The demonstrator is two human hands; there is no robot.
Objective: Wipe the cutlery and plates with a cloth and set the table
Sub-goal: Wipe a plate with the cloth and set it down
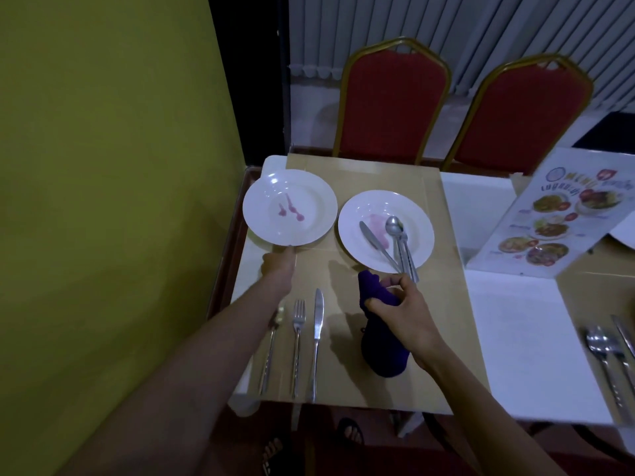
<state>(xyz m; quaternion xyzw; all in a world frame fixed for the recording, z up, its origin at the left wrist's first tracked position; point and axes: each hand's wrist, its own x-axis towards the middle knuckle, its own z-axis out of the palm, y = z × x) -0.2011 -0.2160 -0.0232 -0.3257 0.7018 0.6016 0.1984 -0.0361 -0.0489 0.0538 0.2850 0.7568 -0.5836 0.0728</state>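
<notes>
- The left hand (278, 264) grips the near rim of a pink-stained plate (309, 201), thumb on top. The plate is tilted up, just left of the second plate (354, 214).
- The right hand (403, 304) is clenched round a purple cloth (383, 352) at the second plate's near edge.
- A table knife (372, 240) and a spoon (395, 226) lie on the second plate, handles overhanging its near rim.
- Nearer than the second plate and to its left, a laid spoon (271, 345), fork (297, 338) and laid knife (318, 334) lie side by side.
- A menu (549, 218) lies to the second plate's right.
</notes>
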